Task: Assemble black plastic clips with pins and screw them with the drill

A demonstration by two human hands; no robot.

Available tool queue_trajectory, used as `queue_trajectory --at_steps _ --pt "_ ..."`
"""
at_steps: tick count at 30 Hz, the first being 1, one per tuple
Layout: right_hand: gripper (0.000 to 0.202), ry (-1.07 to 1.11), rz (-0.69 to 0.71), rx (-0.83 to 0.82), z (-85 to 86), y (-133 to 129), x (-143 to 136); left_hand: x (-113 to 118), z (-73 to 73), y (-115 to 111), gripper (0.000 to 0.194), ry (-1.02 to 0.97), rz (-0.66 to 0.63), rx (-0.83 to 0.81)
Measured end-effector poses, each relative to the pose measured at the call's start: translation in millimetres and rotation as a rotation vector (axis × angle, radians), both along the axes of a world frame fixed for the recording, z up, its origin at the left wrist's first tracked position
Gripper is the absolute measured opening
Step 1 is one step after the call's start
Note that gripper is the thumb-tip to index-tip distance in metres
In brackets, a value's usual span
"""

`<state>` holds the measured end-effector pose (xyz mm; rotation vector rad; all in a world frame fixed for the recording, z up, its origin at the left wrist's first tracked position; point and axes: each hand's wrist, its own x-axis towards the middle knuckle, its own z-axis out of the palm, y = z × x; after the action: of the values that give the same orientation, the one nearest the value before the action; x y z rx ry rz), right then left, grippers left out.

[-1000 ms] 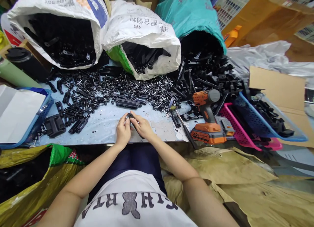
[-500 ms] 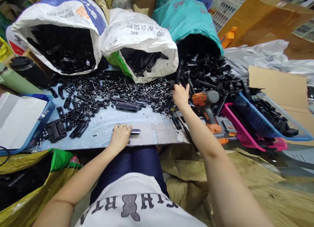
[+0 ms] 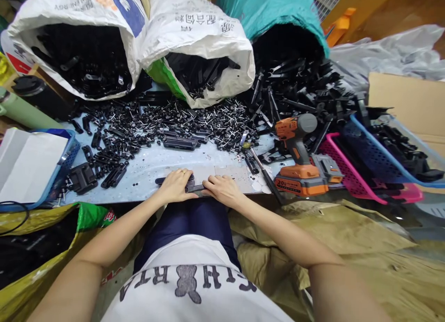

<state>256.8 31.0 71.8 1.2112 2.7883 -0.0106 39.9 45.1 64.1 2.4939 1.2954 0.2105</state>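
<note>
At the table's near edge my left hand (image 3: 175, 185) is closed over a black elongated plastic part (image 3: 160, 180), whose end sticks out to the left. Just to its right my right hand (image 3: 222, 190) has its fingers curled onto a narrow dark part (image 3: 197, 189) that lies between the two hands. My palms hide most of both pieces, and I cannot tell whether they touch. Beyond the hands lies a stack of long black parts (image 3: 179, 142), in front of a broad heap of small black-headed screws (image 3: 194, 123).
An orange cordless drill (image 3: 295, 155) stands at right, beside a dark-handled tool (image 3: 266, 173). Pink (image 3: 365, 192) and blue (image 3: 392, 173) baskets hold black parts farther right. White (image 3: 198, 30) and teal (image 3: 271, 11) sacks of parts line the back. A blue tray (image 3: 71, 150) sits left.
My right hand has come back from the pile at the right to the near edge, beside my left hand. The view has shifted slightly; my left hand stays over the black part.
</note>
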Motion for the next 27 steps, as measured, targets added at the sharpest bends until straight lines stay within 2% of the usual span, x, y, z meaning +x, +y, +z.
queue_trajectory --at_steps 5,9,11,14,17,19,21,24,27 --pt "0.034 -0.005 0.015 0.100 19.7 1 -7 -5 -10.5 -6 0.040 -0.085 0.037 0.109" --pt "0.031 -0.041 0.156 0.148 35.5 10 -7 -8 -16.0 -3 0.045 -0.165 0.058 0.135" --pt "0.031 -0.045 0.164 0.165 40.0 14 -8 -9 -16.2 -3 0.047 -0.181 0.078 0.144" --pt "0.030 -0.019 0.151 0.147 36.9 19 -5 -9 -13.8 -6 0.049 -0.168 0.097 0.122" --pt "0.035 0.037 0.178 0.089 20.1 25 8 -3 -6.9 0 0.054 -0.138 -0.002 0.039" --pt "0.038 0.090 0.170 0.068 4.3 29 22 7 0.3 20 0.048 -0.144 -0.064 0.039" --pt "0.038 0.151 0.139 0.054 -10.5 28 36 23 8.3 56 0.035 -0.161 -0.012 0.098" --pt "0.037 0.206 0.086 0.024 -23.6 20 51 47 16.9 124 0.030 -0.112 0.287 0.151" --pt "0.037 0.240 0.025 0.004 -21.8 19 56 63 17.7 175 0.025 -0.028 0.437 0.066"
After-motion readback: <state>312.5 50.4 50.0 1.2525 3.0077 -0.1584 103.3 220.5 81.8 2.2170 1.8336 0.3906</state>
